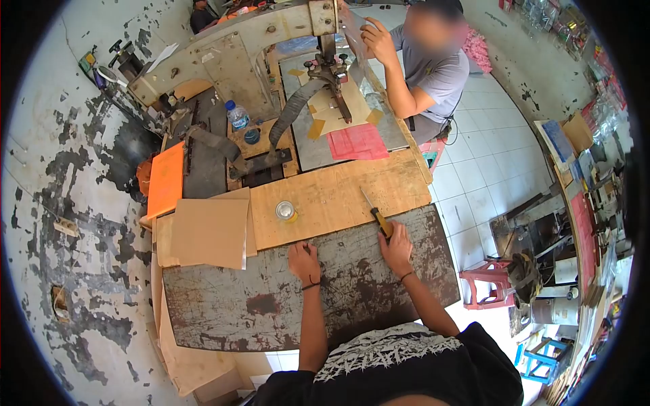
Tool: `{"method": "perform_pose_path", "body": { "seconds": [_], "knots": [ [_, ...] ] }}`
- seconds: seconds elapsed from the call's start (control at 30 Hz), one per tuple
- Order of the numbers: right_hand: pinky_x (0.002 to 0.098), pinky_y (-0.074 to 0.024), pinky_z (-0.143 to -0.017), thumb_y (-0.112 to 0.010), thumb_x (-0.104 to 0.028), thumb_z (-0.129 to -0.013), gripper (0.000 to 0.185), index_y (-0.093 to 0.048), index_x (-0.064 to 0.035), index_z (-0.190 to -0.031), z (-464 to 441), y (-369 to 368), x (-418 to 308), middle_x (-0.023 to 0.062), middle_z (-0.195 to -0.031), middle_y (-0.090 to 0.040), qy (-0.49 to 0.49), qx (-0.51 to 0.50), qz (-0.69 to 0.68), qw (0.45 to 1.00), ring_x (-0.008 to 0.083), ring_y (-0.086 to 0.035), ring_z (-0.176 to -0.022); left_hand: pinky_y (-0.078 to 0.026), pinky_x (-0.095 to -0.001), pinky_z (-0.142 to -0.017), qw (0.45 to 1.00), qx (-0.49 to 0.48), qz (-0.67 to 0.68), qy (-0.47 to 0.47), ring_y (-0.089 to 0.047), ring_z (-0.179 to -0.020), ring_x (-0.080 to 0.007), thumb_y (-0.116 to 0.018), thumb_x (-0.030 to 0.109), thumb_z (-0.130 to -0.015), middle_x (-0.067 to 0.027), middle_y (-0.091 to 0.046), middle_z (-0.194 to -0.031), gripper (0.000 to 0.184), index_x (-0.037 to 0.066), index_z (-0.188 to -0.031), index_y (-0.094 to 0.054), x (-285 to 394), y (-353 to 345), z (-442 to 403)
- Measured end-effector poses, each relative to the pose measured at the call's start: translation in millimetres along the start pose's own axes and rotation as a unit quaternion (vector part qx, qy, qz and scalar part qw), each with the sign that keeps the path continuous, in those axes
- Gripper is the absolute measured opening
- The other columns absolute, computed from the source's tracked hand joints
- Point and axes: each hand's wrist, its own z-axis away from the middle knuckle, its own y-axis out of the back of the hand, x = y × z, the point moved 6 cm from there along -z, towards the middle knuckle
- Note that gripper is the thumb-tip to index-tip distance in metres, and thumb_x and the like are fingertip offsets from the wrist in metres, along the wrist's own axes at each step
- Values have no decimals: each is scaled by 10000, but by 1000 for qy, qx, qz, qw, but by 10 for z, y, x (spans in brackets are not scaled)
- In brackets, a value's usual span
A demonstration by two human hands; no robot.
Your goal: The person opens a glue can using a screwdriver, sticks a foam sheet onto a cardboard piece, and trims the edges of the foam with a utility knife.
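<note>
My right hand (pixel 397 247) is wrapped round the yellow and black handle of a screwdriver (pixel 382 222), whose thin shaft points forward over the wooden board (pixel 325 196). My left hand (pixel 304 262) rests closed on the scratched dark tabletop (pixel 271 318), near the board's front edge; a small dark thing shows at its fingers, too small to name. Between and beyond my hands, a small round jar (pixel 286 211) with yellowish contents stands on the board. Brown cardboard sheets (pixel 210 231) lie to the left of my left hand.
Behind the board stands a large machine (pixel 271 30) with a red sheet (pixel 357 141) on its bed. A water bottle (pixel 237 115) and an orange panel (pixel 165 181) are at the left. Another person (pixel 437 74) sits at the back right. A red stool (pixel 489 283) is at the right.
</note>
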Motion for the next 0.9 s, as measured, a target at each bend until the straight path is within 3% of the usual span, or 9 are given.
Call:
{"method": "perform_pose_path", "body": {
  "seconds": [0.17, 0.3, 0.4, 0.5, 0.57, 0.67, 0.77, 0.87, 0.9],
  "knots": [
    [379, -511, -660, -581, -310, -1033, 348, -549, -16, -1218, 81, -26, 323, 122, -905, -623, -141, -48, -141, 979, 253, -635, -776, -488, -405, -581, 997, -82, 7, 6, -567, -670, -278, -749, 248, -855, -74, -557, -738, 293, 87, -756, -525, -64, 5, -72],
    [303, -462, -612, -526, -340, -1055, 334, -596, -22, -1130, 417, 437, 563, 78, -854, -646, -294, -126, -359, 877, 166, -610, -746, -481, -417, -569, 985, -166, 9, 49, -528, -573, -296, -771, 359, -852, -84, -509, -650, 401, 76, -741, -510, -142, 0, -150],
    [272, -441, -597, -551, -329, -1033, 304, -568, -48, -1146, 832, 721, 787, 59, -857, -624, -279, -95, -526, 798, 148, -599, -732, -496, -444, -681, 978, -117, 92, 143, -579, -727, -331, -802, 354, -838, -130, -575, -786, 396, 37, -862, -566, -205, 194, -299],
    [285, -455, -587, -577, -302, -1012, 317, -521, -45, -1188, 1117, 1342, 512, 54, -830, -600, -300, -78, -623, 718, 138, -595, -719, -496, -422, -802, 985, 101, 132, 52, -602, -898, -371, -847, 287, -809, -186, -592, -971, 501, -19, -1098, -575, -315, 219, -541],
    [291, -457, -566, -597, -267, -998, 338, -485, -37, -1219, 1228, 1541, 298, 47, -803, -580, -338, -68, -640, 687, 133, -588, -680, -482, -415, -969, 979, 127, 157, -26, -592, -1089, -400, -861, 180, -782, -216, -580, -1176, 671, -66, -1296, -508, -251, 204, -761],
    [286, -448, -526, -628, -184, -969, 337, -463, -40, -1226, 1318, 1448, 370, 45, -772, -563, -321, -157, -470, 807, 139, -566, -596, -419, -486, -1062, 936, -27, 342, 80, -519, -1252, -424, -860, 196, -756, -270, -548, -1323, 682, -77, -1276, -512, -562, -531, -988],
    [264, -447, -496, -658, -113, -929, 306, -513, -28, -1184, 1442, 1398, 336, 29, -758, -558, -347, -144, -474, 796, 122, -556, -544, -468, -477, -1002, 947, -115, 300, 25, -573, -1190, -417, -847, 142, -751, -246, -578, -1291, 694, -40, -1317, -489, -481, -578, -1102],
    [252, -446, -496, -680, -134, -923, 212, -586, -26, -1079, 1571, 1493, 217, 11, -734, -581, -335, -150, -414, 833, 100, -560, -559, -502, -456, -946, 965, -22, 261, -5, -625, -1119, -393, -839, 115, -744, -219, -612, -1232, 729, -5, -1350, -454, -350, -422, -1021],
    [254, -447, -492, -678, -143, -930, 188, -596, -29, -1055, 1584, 1518, 186, 6, -729, -583, -317, -160, -396, 846, 94, -556, -562, -503, -448, -944, 949, -57, 309, -1, -628, -1120, -387, -835, 107, -742, -214, -616, -1216, 735, -2, -1354, -443, -239, -373, -956]
  ]
}}
